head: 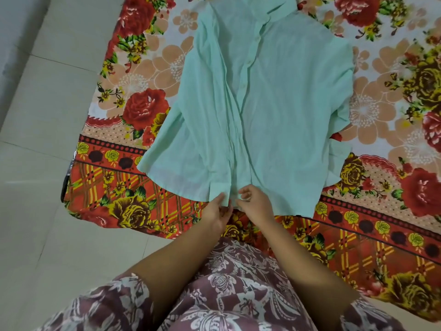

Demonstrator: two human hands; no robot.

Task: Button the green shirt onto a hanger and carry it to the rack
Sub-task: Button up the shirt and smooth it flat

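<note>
A pale green shirt lies flat, front up, on a flowered bedsheet, collar at the far end and hem toward me. Small buttons run down its middle placket. My left hand pinches the hem's left placket edge. My right hand pinches the right placket edge right beside it, fingers curled on the cloth. The two hands nearly touch at the bottom of the placket. No hanger shows; whether one lies inside the shirt is hidden.
The red, yellow and peach bedsheet hangs over the near edge of the bed. Pale floor tiles lie to the left. My patterned maroon clothing fills the bottom of the view.
</note>
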